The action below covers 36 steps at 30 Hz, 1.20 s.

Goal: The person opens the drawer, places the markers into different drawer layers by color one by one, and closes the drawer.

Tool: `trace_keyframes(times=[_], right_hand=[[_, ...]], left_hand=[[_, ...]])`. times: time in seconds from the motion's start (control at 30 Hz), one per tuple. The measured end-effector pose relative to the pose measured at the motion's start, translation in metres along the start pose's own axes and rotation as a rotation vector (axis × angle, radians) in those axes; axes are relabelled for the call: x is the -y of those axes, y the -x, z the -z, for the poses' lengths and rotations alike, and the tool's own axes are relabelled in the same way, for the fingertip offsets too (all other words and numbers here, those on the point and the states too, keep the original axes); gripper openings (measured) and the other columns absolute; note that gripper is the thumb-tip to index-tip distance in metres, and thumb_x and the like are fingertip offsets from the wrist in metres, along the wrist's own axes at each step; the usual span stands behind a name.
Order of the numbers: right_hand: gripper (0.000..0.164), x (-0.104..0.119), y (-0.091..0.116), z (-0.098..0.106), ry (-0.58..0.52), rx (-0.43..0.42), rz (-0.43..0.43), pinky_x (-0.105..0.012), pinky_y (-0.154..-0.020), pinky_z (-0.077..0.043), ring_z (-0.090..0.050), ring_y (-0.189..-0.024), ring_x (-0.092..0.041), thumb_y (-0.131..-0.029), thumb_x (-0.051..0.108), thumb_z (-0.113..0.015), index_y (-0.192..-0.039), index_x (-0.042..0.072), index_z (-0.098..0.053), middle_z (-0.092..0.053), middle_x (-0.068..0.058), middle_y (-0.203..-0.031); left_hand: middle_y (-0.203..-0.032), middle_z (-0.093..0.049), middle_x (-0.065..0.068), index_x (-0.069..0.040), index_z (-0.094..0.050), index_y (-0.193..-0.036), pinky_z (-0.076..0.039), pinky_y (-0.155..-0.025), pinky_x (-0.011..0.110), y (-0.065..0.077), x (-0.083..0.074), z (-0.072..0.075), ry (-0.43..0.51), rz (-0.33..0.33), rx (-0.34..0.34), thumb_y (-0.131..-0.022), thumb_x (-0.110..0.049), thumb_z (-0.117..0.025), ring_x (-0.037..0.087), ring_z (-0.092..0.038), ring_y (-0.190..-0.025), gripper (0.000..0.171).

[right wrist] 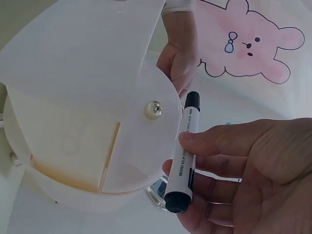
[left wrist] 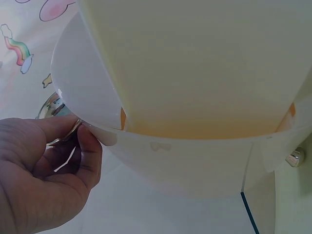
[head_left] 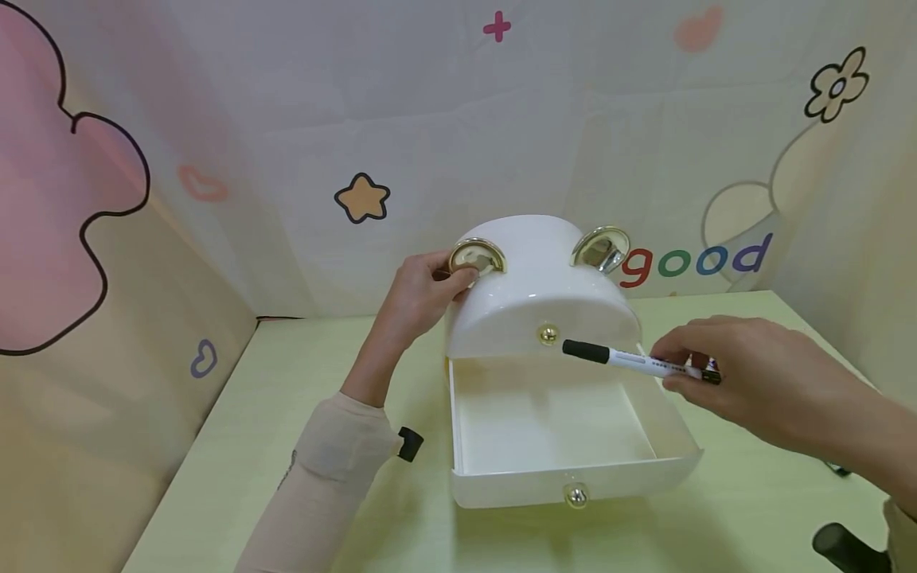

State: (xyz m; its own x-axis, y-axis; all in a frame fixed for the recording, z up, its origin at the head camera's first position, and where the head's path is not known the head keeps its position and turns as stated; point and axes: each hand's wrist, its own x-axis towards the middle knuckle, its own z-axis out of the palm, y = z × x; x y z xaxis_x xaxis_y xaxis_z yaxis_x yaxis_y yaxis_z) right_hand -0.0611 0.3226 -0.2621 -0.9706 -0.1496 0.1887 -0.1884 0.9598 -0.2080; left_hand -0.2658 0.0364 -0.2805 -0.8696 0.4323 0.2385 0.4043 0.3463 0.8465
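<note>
Fabric [head_left: 430,95] printed with cartoon shapes rises at twelve o'clock, behind a pale green table [head_left: 286,414]. On it, toward four o'clock from the centre of the head view, stands a glossy white box [head_left: 537,255], its drawer [head_left: 544,422] pulled out toward six o'clock. At the box's three o'clock, the right hand [head_left: 752,366] grips a marker [head_left: 632,360] between thumb and fingers. At its ten o'clock, the left hand [head_left: 419,298] pinches one gold-rimmed ear [head_left: 476,253]. The marker, white with black ends, shows over the back of the drawer, its capped end aimed at nine o'clock. A second ear [head_left: 600,248] sits at one o'clock. Smallest are the knobs: an upper knob [head_left: 548,334] on the box's face, a lower knob [head_left: 575,495] at six o'clock on the drawer front.
</note>
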Motion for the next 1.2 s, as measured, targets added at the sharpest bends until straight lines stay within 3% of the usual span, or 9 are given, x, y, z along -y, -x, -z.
trace_keyframes(times=[0.4,0.63,0.83,1.2], right_hand=[[0.020,0.021,-0.013,-0.011,-0.019,0.028,0.099,-0.030,-0.062,-0.046,-0.055,-0.076,-0.005,-0.087,0.014,-0.084,-0.102,0.025,-0.076,-0.063,0.018,-0.087],[0.021,0.032,-0.021,-0.021,-0.049,0.072,0.148,-0.031,-0.062,-0.047,-0.056,-0.076,-0.005,-0.084,0.015,-0.086,-0.101,0.022,-0.076,-0.066,0.015,-0.091],[0.020,0.040,-0.027,-0.030,-0.074,0.114,0.162,-0.030,-0.063,-0.047,-0.055,-0.075,-0.004,-0.085,0.013,-0.085,-0.099,0.024,-0.075,-0.065,0.016,-0.091],[0.019,0.049,-0.035,-0.042,-0.102,0.151,0.181,-0.027,-0.060,-0.045,-0.054,-0.069,-0.007,-0.084,0.011,-0.085,-0.095,0.023,-0.076,-0.067,0.015,-0.087]], left_hand=[[-0.095,-0.069,0.009,-0.001,-0.073,-0.109,-0.051,-0.076,0.028,0.000,0.002,0.002,-0.002,0.012,-0.006,-0.100,-0.017,-0.069,0.020,-0.064,-0.085,0.018],[-0.093,-0.068,0.009,-0.001,-0.072,-0.106,-0.050,-0.075,0.028,0.000,-0.001,0.001,-0.007,0.003,-0.007,-0.100,-0.017,-0.069,0.019,-0.063,-0.084,0.017],[-0.089,-0.068,0.008,-0.001,-0.072,-0.100,-0.049,-0.074,0.027,0.000,-0.002,0.001,-0.010,-0.003,-0.009,-0.100,-0.017,-0.069,0.019,-0.062,-0.082,0.016],[-0.091,-0.068,0.008,-0.002,-0.073,-0.104,-0.049,-0.073,0.026,-0.001,0.001,0.000,-0.006,0.015,-0.006,-0.100,-0.018,-0.069,0.019,-0.062,-0.083,0.017]])
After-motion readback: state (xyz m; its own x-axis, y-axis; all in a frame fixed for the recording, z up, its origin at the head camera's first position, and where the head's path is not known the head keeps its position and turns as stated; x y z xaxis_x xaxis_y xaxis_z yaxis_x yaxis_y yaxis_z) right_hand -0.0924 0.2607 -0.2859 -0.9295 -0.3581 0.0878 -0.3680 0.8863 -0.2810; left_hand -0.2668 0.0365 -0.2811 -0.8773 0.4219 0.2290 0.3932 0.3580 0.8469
